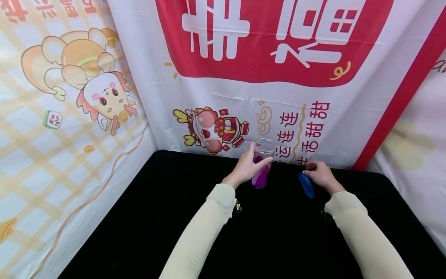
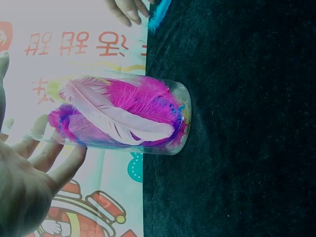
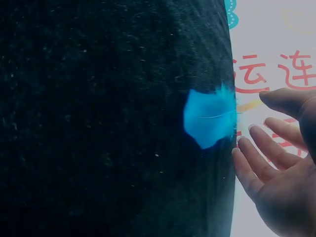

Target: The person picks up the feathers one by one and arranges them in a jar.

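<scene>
My left hand [image 1: 245, 167] holds a clear cylindrical jar [image 1: 265, 146] near its upper part, thumb and fingers about its sides. The jar stands upright at the back of the black table. Inside, in the left wrist view, are several feathers: a pale pink feather [image 2: 111, 113] at the front, with magenta feathers [image 2: 140, 94] and purple ones behind. To the right, a blue feather [image 1: 306, 186] is just below my right hand [image 1: 319, 174]. Its fingers [image 3: 259, 163] and thumb stand apart in the right wrist view, with a small gap to the feather.
A black cloth covers the table [image 1: 156, 224]. Right behind its back edge hangs a white and red printed banner [image 1: 216, 89]. A patterned cloth wall [image 1: 87, 155] rises along the left side, and another pale cloth [image 1: 411, 155] hangs on the right.
</scene>
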